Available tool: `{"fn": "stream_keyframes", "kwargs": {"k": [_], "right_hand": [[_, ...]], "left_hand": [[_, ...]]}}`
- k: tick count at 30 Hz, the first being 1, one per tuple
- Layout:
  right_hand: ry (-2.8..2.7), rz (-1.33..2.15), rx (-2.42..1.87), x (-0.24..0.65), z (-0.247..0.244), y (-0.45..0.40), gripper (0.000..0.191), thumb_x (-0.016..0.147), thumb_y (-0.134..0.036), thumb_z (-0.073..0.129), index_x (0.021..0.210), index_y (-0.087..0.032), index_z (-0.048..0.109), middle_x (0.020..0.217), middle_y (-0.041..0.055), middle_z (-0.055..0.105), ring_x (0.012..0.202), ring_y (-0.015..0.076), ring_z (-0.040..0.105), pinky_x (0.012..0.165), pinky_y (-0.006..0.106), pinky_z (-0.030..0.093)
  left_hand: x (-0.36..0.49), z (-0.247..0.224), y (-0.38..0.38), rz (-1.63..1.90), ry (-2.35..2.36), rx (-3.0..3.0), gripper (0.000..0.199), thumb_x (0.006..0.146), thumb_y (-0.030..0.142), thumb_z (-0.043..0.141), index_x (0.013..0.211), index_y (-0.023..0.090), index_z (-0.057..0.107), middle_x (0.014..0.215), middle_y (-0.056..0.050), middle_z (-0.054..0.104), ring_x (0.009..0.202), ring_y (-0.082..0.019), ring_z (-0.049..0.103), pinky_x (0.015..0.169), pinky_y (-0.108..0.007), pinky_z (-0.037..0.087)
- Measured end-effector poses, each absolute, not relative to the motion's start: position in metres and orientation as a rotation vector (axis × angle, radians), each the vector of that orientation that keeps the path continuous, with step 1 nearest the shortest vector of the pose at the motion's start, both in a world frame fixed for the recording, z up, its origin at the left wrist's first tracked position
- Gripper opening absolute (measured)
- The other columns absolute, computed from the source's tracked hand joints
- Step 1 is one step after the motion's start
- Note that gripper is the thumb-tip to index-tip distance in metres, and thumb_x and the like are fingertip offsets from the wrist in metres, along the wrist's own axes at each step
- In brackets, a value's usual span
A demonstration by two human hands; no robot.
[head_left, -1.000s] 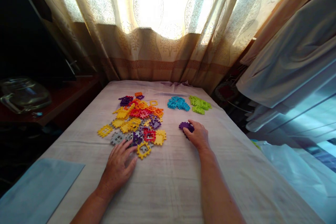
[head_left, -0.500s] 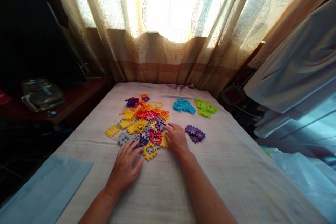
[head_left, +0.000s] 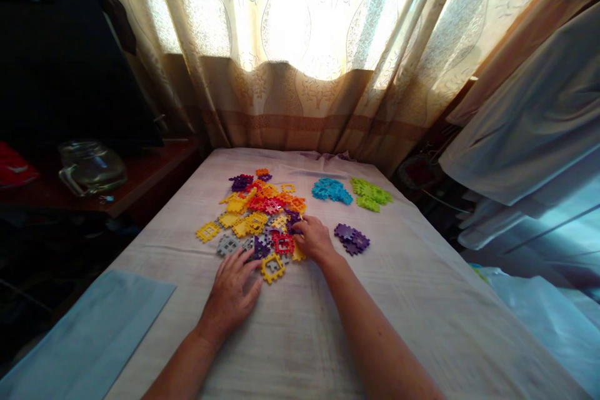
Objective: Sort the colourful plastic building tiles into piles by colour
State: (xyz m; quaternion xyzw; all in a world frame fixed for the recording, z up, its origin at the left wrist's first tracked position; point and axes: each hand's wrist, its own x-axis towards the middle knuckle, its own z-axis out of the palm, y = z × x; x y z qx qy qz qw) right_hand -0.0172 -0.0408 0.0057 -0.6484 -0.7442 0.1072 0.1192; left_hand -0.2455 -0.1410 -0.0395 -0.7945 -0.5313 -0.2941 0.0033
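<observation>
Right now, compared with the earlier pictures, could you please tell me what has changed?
The right hand has let go of the purple pair and moved left to the mixed pile, its fingers at a purple piece there; whether they grip it is unclear. The left hand, blue pieces and green pieces stayed put.

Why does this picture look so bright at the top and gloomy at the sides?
Head view: daylight glares white through the curtain, washing out its pattern; the left side sinks into near black; the glass jug is dim; the bed-like surface looks stretched toward the lower corners.
</observation>
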Motion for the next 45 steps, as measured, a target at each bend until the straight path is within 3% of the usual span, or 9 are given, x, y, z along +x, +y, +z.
{"fn": "stream_keyframes", "kwargs": {"k": [3,11,14,18,24,29,36,45], "right_hand": [[-2.141,0.374,-1.928,-0.012,0.004,-0.038,0.031,0.081,-0.025,0.06,0.108,-0.033,0.071,0.136,0.0047,0.054,0.127,0.0235,0.047,0.099,0.037,0.038],[-2.108,0.405,-1.876,-0.003,0.0,-0.029,0.009,0.08,-0.024,0.061,0.081,-0.024,0.07,0.109,0.0029,0.066,0.108,0.0202,0.057,0.089,0.03,0.041],[-2.087,0.384,-1.842,-0.003,-0.002,-0.03,0.008,0.083,-0.024,0.059,0.082,-0.022,0.067,0.105,0.0032,0.066,0.105,0.0188,0.057,0.087,0.029,0.04],[-1.987,0.326,-1.813,-0.002,-0.011,-0.036,0.011,0.088,-0.023,0.052,0.089,-0.02,0.063,0.106,0.0067,0.064,0.102,0.0177,0.057,0.088,0.029,0.04],[-1.781,0.107,-1.702,0.033,-0.021,-0.061,0.009,0.084,-0.025,0.057,0.09,-0.021,0.063,0.119,0.0107,0.061,0.113,0.0223,0.054,0.097,0.035,0.04],[-1.6,-0.031,-1.978,0.082,-0.011,-0.079,0.022,0.086,-0.033,0.058,0.101,-0.019,0.062,0.115,0.0097,0.065,0.107,0.0246,0.056,0.092,0.036,0.039],[-1.403,0.028,-2.252,0.103,-0.011,-0.083,0.029,0.09,-0.038,0.052,0.108,-0.018,0.063,0.112,0.0113,0.066,0.105,0.0254,0.058,0.083,0.035,0.04],[-1.629,-0.084,-1.957,0.062,-0.009,-0.076,0.025,0.088,-0.022,0.049,0.104,-0.02,0.068,0.128,0.0101,0.061,0.116,0.0234,0.052,0.095,0.036,0.035]], "left_hand": [[-0.246,-0.04,-0.141,-0.93,-1.664,-2.49,0.031,0.088,0.035,0.051,0.114,0.027,0.066,0.13,-0.007,0.062,0.13,-0.029,0.049,0.108,-0.056,0.039],[-0.245,-0.043,-0.141,-0.964,-1.67,-2.458,0.03,0.087,0.033,0.052,0.113,0.026,0.066,0.13,-0.007,0.062,0.13,-0.029,0.049,0.109,-0.056,0.037],[-0.245,-0.043,-0.141,-0.945,-1.663,-2.462,0.031,0.087,0.033,0.051,0.113,0.026,0.065,0.13,-0.007,0.062,0.129,-0.029,0.049,0.107,-0.056,0.039],[-0.246,-0.044,-0.14,-0.935,-1.659,-2.463,0.03,0.087,0.034,0.052,0.113,0.027,0.065,0.13,-0.007,0.062,0.13,-0.029,0.049,0.107,-0.057,0.039],[-0.249,-0.048,-0.138,-0.94,-1.646,-2.465,0.03,0.087,0.034,0.052,0.114,0.027,0.066,0.131,-0.006,0.062,0.13,-0.028,0.049,0.109,-0.055,0.038],[-0.25,-0.047,-0.138,-0.922,-1.625,-2.473,0.031,0.087,0.037,0.052,0.114,0.027,0.065,0.131,-0.006,0.062,0.129,-0.03,0.049,0.107,-0.056,0.039],[-0.251,-0.048,-0.136,-0.931,-1.595,-2.46,0.031,0.087,0.037,0.051,0.113,0.027,0.066,0.129,-0.006,0.063,0.128,-0.029,0.051,0.106,-0.054,0.04],[-0.249,-0.047,-0.138,-0.938,-1.62,-2.464,0.031,0.087,0.036,0.052,0.113,0.027,0.066,0.13,-0.007,0.063,0.129,-0.029,0.049,0.108,-0.055,0.038]]}}
